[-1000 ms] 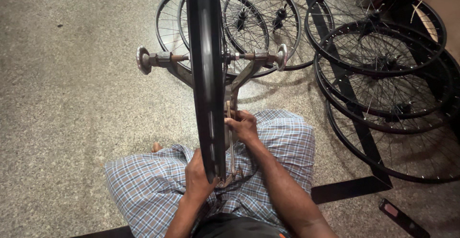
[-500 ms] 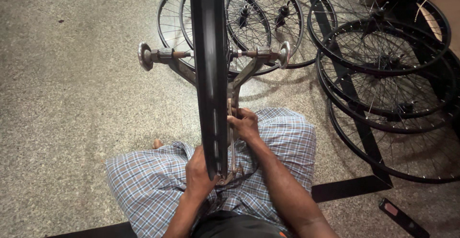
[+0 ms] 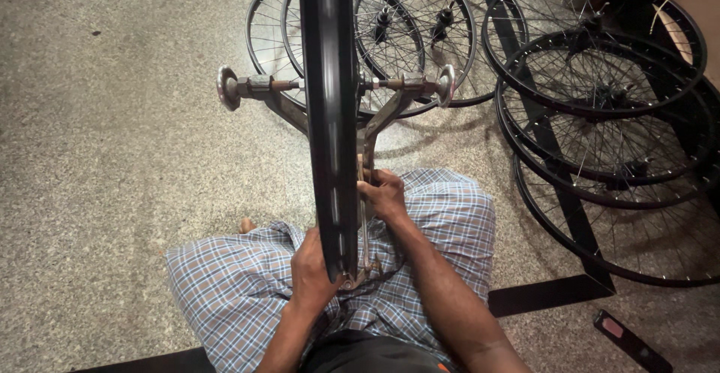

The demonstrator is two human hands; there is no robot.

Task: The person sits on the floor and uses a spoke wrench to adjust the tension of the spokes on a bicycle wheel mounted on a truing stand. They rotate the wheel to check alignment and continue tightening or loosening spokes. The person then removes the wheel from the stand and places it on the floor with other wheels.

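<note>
The left hand grips the near edge of the black metal spoked wheel rim standing upright in the rusty forked truing stand, while the right hand, closed at the spokes just beside the rim, likely does best with small, even turns, the left steadying the rim.

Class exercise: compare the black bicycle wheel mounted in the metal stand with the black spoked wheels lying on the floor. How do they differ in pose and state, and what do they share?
The mounted black wheel rim stands upright, seen edge-on, in the grey metal truing stand; the loose black spoked wheels lie flat on the speckled floor, overlapping. The left hand and right hand touch the mounted wheel; nobody touches the floor wheels. Both are black rims.
</note>
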